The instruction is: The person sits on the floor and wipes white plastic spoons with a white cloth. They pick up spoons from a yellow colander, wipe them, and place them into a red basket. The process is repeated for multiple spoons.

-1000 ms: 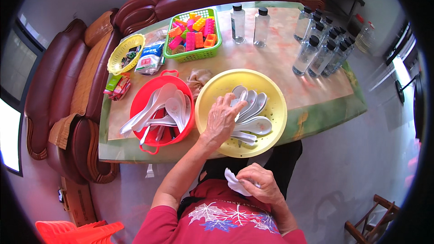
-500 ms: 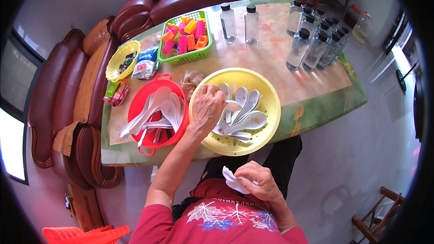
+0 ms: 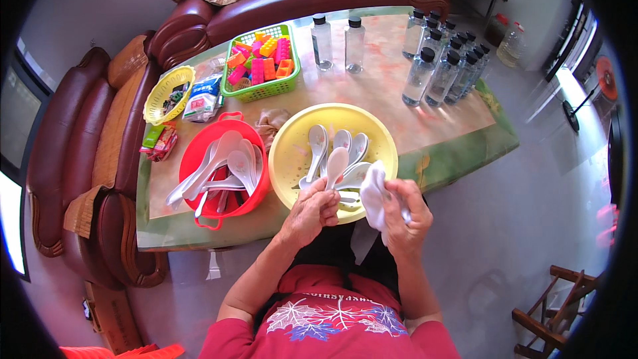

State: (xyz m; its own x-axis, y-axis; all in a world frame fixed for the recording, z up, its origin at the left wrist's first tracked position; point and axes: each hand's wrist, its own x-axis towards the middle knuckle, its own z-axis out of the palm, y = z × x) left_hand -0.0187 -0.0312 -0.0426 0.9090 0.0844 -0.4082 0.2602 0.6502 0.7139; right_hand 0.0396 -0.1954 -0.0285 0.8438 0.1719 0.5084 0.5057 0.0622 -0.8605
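Note:
My left hand [image 3: 310,213] is closed round the handle of a white soup spoon [image 3: 337,162], its bowl end pointing up over the near part of a yellow colander [image 3: 286,139]. Just to the right, my right hand [image 3: 407,215] grips a bunched white cloth [image 3: 376,198], close to the spoon but apart from it. Several white soup spoons [image 3: 318,141] with printed patterns lie in the colander. On the left, a red basket [image 3: 264,189] with handles holds several white spoons and ladles [image 3: 219,159], their handles leaning over its rim.
Behind stand a green basket [image 3: 292,80] of coloured building blocks, a yellow basket [image 3: 151,108] with small dark items and a blue-white packet [image 3: 204,98]. Several clear bottles with black caps [image 3: 419,76] stand at the back right, two more bottles [image 3: 354,46] mid-table. A wooden stool [image 3: 555,312] stands lower right.
My left hand has lifted a spoon out of the colander and drawn it toward me. My right hand has risen with the cloth from my lap to beside the spoon.

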